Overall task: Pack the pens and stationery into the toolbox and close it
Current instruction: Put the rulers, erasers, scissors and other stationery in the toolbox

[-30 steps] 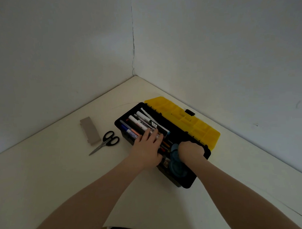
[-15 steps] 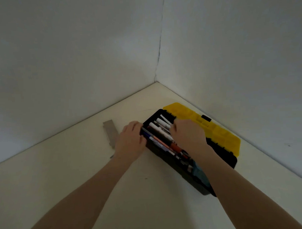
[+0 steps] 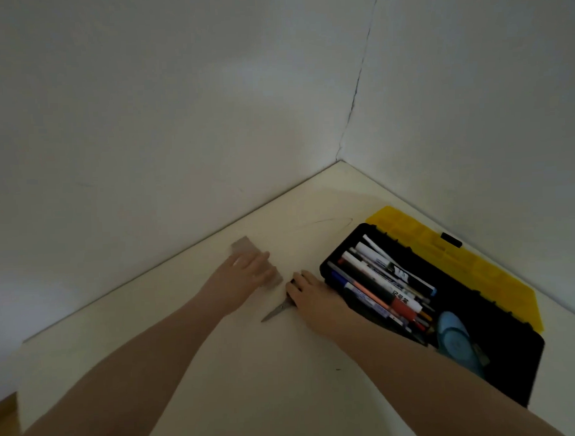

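The black toolbox (image 3: 529,369) stands open at the right, its yellow lid (image 3: 470,263) folded back toward the wall. Inside lie several pens and markers (image 3: 376,280) and a blue round tape dispenser (image 3: 455,336). Left of the box, my left hand (image 3: 242,278) lies over a flat grey-brown block (image 3: 243,246) on the table, fingers curled across it. My right hand (image 3: 315,298) covers the black handles of the scissors (image 3: 276,311); only the blades stick out toward the lower left.
The white table (image 3: 219,367) sits in a corner between two white walls (image 3: 178,123). The toolbox lid lies close to the right wall. The table's left edge shows at the lower left, with a strip of brown floor (image 3: 4,413) beyond it.
Both hands have left the toolbox and moved left. The left hand went from the scissors onto the grey block, the right hand from the pens onto the scissors. The view has swung left.
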`<state>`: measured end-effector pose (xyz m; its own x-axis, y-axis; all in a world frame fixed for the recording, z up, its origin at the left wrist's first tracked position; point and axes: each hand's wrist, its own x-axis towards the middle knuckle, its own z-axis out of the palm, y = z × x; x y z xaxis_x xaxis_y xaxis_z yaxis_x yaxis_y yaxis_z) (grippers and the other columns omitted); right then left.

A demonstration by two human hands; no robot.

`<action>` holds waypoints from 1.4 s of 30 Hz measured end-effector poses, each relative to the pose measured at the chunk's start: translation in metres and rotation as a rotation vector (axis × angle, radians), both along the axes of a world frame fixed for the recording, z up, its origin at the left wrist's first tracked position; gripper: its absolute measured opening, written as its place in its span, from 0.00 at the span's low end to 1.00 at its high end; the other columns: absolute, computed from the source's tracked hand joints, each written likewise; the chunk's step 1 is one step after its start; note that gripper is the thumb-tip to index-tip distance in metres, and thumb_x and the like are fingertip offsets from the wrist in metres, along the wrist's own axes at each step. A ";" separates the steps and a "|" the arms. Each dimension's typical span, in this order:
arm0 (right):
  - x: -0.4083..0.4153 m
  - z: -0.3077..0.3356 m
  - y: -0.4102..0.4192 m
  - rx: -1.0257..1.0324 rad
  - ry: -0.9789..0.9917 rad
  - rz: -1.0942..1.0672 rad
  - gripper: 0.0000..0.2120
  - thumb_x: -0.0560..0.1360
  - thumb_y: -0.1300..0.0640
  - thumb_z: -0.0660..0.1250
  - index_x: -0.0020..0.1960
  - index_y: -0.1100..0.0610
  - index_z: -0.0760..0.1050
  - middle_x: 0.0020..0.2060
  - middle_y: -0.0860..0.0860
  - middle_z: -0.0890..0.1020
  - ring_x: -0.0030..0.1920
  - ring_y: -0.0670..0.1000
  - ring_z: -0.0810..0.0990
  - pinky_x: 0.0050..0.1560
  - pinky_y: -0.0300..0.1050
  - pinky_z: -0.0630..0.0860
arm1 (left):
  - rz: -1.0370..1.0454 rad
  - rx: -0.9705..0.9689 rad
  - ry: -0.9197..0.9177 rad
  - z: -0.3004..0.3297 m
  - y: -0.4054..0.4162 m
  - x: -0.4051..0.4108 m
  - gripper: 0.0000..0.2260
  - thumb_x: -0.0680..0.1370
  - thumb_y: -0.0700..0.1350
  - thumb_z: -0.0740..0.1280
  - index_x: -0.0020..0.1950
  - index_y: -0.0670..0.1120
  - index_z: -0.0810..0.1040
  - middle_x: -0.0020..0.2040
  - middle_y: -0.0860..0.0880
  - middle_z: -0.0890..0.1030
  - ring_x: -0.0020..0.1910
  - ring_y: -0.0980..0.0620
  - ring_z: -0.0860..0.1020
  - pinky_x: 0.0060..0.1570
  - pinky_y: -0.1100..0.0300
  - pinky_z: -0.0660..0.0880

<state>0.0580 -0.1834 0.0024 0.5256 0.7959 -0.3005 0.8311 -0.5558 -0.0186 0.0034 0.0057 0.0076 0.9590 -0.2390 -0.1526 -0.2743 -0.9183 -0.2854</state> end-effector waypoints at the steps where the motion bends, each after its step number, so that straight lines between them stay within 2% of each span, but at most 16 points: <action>1: 0.001 -0.002 0.001 -0.017 -0.019 0.009 0.22 0.78 0.64 0.54 0.71 0.62 0.58 0.70 0.60 0.62 0.69 0.59 0.62 0.56 0.52 0.73 | -0.034 0.023 0.012 -0.003 0.001 0.006 0.17 0.71 0.42 0.59 0.58 0.49 0.77 0.58 0.46 0.81 0.53 0.46 0.81 0.54 0.51 0.73; 4: -0.001 -0.005 0.002 -0.043 -0.056 0.024 0.21 0.78 0.63 0.54 0.70 0.64 0.58 0.67 0.63 0.64 0.65 0.61 0.67 0.55 0.53 0.70 | -0.077 0.019 0.006 -0.011 0.003 0.018 0.21 0.70 0.42 0.52 0.55 0.49 0.80 0.54 0.49 0.83 0.52 0.48 0.81 0.50 0.54 0.78; 7: -0.007 -0.008 0.004 -0.092 -0.117 0.037 0.20 0.78 0.63 0.55 0.69 0.64 0.58 0.66 0.64 0.64 0.63 0.61 0.68 0.57 0.53 0.69 | -0.053 -0.059 -0.016 -0.009 -0.002 0.026 0.19 0.70 0.41 0.50 0.59 0.45 0.69 0.50 0.47 0.82 0.49 0.47 0.81 0.47 0.56 0.77; 11: -0.004 -0.004 0.007 -0.108 -0.080 -0.062 0.16 0.78 0.63 0.54 0.65 0.63 0.62 0.63 0.63 0.66 0.61 0.61 0.68 0.59 0.52 0.65 | 0.317 -0.150 0.179 -0.011 0.000 0.026 0.22 0.76 0.42 0.56 0.70 0.43 0.58 0.63 0.43 0.69 0.60 0.44 0.71 0.53 0.52 0.70; 15: -0.005 0.002 0.000 -0.051 0.088 -0.145 0.13 0.78 0.66 0.55 0.62 0.61 0.65 0.61 0.60 0.67 0.55 0.57 0.72 0.53 0.48 0.70 | 0.563 -0.297 0.289 -0.003 0.012 0.014 0.26 0.78 0.49 0.58 0.72 0.41 0.55 0.65 0.41 0.68 0.61 0.42 0.72 0.55 0.52 0.71; 17: -0.009 0.014 -0.002 0.115 0.268 -0.289 0.11 0.78 0.66 0.56 0.60 0.61 0.68 0.59 0.58 0.69 0.48 0.53 0.73 0.50 0.45 0.72 | 0.698 -0.550 0.320 0.003 0.018 0.007 0.20 0.80 0.49 0.57 0.68 0.42 0.62 0.62 0.42 0.72 0.58 0.43 0.74 0.55 0.54 0.70; 19: -0.011 0.036 -0.007 0.389 0.451 -0.444 0.09 0.78 0.65 0.56 0.55 0.58 0.71 0.53 0.52 0.73 0.45 0.49 0.74 0.46 0.39 0.74 | 0.864 -1.066 0.321 0.014 0.011 0.000 0.12 0.81 0.48 0.54 0.55 0.43 0.72 0.51 0.43 0.76 0.47 0.46 0.76 0.52 0.53 0.72; 21: -0.007 0.063 -0.018 0.619 0.499 -0.550 0.08 0.78 0.65 0.56 0.50 0.55 0.71 0.42 0.45 0.74 0.39 0.42 0.72 0.39 0.31 0.69 | 0.919 -1.583 0.320 0.036 -0.010 0.000 0.18 0.82 0.48 0.52 0.39 0.42 0.72 0.36 0.41 0.75 0.34 0.47 0.74 0.43 0.56 0.77; 22: -0.002 0.075 -0.026 0.698 0.464 -0.594 0.08 0.78 0.65 0.56 0.48 0.54 0.70 0.39 0.43 0.73 0.37 0.40 0.71 0.36 0.30 0.67 | 0.920 -1.690 0.296 0.045 -0.021 0.003 0.20 0.82 0.50 0.51 0.37 0.41 0.71 0.33 0.42 0.73 0.31 0.47 0.73 0.36 0.60 0.78; 25: 0.020 0.095 -0.065 0.775 0.320 -0.741 0.07 0.80 0.60 0.56 0.54 0.54 0.71 0.36 0.44 0.73 0.34 0.41 0.70 0.29 0.30 0.66 | 0.832 -1.565 0.269 0.065 -0.055 0.027 0.19 0.78 0.57 0.58 0.41 0.42 0.73 0.34 0.44 0.77 0.32 0.48 0.77 0.33 0.61 0.75; 28: 0.040 0.092 -0.110 0.617 0.257 -0.902 0.16 0.80 0.61 0.56 0.67 0.57 0.65 0.41 0.52 0.74 0.36 0.49 0.72 0.29 0.37 0.66 | 0.673 -1.326 0.341 0.072 -0.084 0.050 0.14 0.74 0.57 0.67 0.41 0.46 0.75 0.37 0.45 0.81 0.36 0.47 0.80 0.35 0.57 0.76; 32: 0.042 0.077 -0.152 0.473 0.375 -1.130 0.10 0.79 0.62 0.57 0.60 0.62 0.65 0.35 0.52 0.70 0.33 0.49 0.70 0.28 0.41 0.65 | 0.534 -1.138 0.411 0.080 -0.114 0.070 0.11 0.73 0.56 0.67 0.43 0.48 0.76 0.39 0.43 0.82 0.35 0.46 0.80 0.39 0.52 0.80; 35: 0.043 0.067 -0.165 0.449 0.364 -1.195 0.10 0.79 0.64 0.57 0.59 0.62 0.63 0.32 0.52 0.68 0.31 0.49 0.69 0.28 0.42 0.68 | 0.578 -0.986 0.479 0.084 -0.113 0.075 0.08 0.75 0.53 0.65 0.44 0.49 0.74 0.38 0.49 0.79 0.31 0.52 0.79 0.33 0.59 0.76; 37: 0.045 0.060 -0.168 0.459 0.367 -1.216 0.17 0.78 0.63 0.57 0.65 0.62 0.61 0.34 0.52 0.69 0.38 0.55 0.75 0.40 0.50 0.77 | 0.579 -0.880 0.489 0.085 -0.115 0.074 0.07 0.76 0.50 0.64 0.48 0.48 0.74 0.41 0.48 0.78 0.32 0.51 0.79 0.31 0.61 0.75; 39: 0.046 0.056 -0.167 0.476 0.363 -1.222 0.20 0.77 0.63 0.57 0.68 0.61 0.59 0.41 0.55 0.72 0.45 0.58 0.75 0.52 0.55 0.77 | 0.549 -0.808 0.453 0.083 -0.117 0.072 0.07 0.75 0.48 0.63 0.47 0.46 0.74 0.43 0.45 0.78 0.33 0.49 0.78 0.33 0.59 0.76; 42: 0.047 0.054 -0.161 0.477 0.370 -1.153 0.21 0.78 0.63 0.56 0.70 0.61 0.58 0.42 0.56 0.74 0.40 0.55 0.75 0.41 0.49 0.76 | 0.562 -0.786 0.424 0.079 -0.114 0.066 0.07 0.75 0.48 0.62 0.47 0.46 0.74 0.39 0.47 0.78 0.30 0.50 0.77 0.31 0.62 0.73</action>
<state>0.1048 -0.3441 0.0564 0.9214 0.0123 -0.3885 -0.2146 -0.8173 -0.5348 0.0691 -0.1079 0.0864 0.8670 0.0461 -0.4962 0.3102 -0.8293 0.4649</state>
